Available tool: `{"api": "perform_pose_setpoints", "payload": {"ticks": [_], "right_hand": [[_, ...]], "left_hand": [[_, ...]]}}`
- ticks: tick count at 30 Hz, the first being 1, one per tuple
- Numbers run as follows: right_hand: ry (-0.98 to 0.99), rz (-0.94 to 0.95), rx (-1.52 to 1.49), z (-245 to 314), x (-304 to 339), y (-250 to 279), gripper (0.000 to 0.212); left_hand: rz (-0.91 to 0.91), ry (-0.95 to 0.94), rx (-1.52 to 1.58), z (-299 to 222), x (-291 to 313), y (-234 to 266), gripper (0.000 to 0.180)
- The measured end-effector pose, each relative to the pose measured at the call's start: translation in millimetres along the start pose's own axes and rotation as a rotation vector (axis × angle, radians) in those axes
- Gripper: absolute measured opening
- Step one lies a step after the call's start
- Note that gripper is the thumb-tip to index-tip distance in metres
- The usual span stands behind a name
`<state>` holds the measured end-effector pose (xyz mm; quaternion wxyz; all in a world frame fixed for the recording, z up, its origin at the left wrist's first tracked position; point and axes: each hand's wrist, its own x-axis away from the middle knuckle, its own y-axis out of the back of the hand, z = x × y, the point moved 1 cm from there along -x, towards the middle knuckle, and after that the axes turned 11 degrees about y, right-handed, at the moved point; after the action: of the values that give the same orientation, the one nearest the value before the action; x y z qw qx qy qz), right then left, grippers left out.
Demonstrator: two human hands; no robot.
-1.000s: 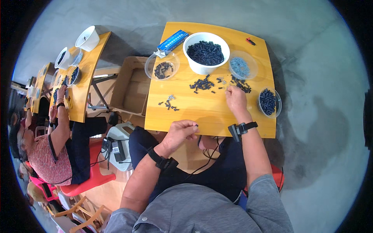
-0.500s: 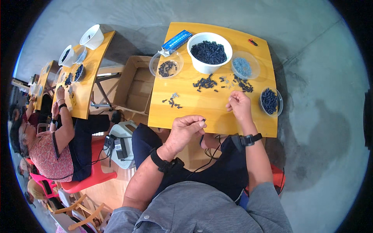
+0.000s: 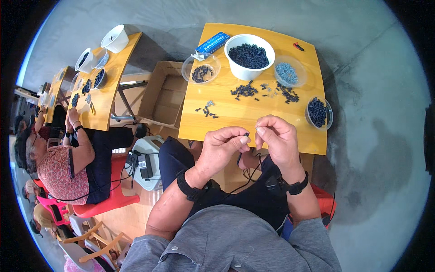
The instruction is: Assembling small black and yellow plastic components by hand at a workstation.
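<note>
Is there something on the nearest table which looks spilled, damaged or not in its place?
Nothing looks clearly damaged or tipped over. The one untidy thing: loose black pieces lie scattered on the table, in front of the upright white bucket and outside any container. Whether they were spilled, I cannot tell.

From the wearer's head, one wide fisheye view is being aimed downward, with the left grip [image 3: 219, 148] and right grip [image 3: 280, 142] being shown nearby and the tabletop [image 3: 253, 113] being seen beyond.

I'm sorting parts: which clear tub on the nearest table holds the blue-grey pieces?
The middle clear tub, just right of the white bucket; the left tub and right tub hold dark pieces.
</note>
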<state>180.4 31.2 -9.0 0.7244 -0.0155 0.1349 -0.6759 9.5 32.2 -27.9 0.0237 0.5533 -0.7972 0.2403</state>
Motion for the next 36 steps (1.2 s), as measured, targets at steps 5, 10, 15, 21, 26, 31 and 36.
{"api": "perform_pose_setpoints", "payload": {"ticks": [5,10,15,21,26,31,36], "right_hand": [[0.042,0.016,0.031,7,8,-12,0.005],[-0.006,0.063,0.044,9,11,-16,0.004],[0.042,0.078,0.135,10,12,-17,0.005],[0.103,0.103,0.250,17,11,-20,0.004],[0.185,0.041,0.223,10,14,-21,0.004],[0.136,0.014,0.169,8,14,-22,0.003],[0.088,-0.014,0.177,8,14,-23,0.003]], "left_hand": [[0.012,-0.015,-0.007,1,6,-1,0.012],[0.022,-0.017,-0.045,-5,11,-3,0.013],[0.032,-0.002,-0.042,-7,13,-3,0.013],[0.012,0.035,-0.052,-9,14,-4,0.012],[0.016,0.051,-0.056,-10,12,-5,0.012],[0.017,0.030,-0.093,-12,9,-5,0.012],[-0.001,0.024,-0.107,-11,7,-5,0.012]]}}
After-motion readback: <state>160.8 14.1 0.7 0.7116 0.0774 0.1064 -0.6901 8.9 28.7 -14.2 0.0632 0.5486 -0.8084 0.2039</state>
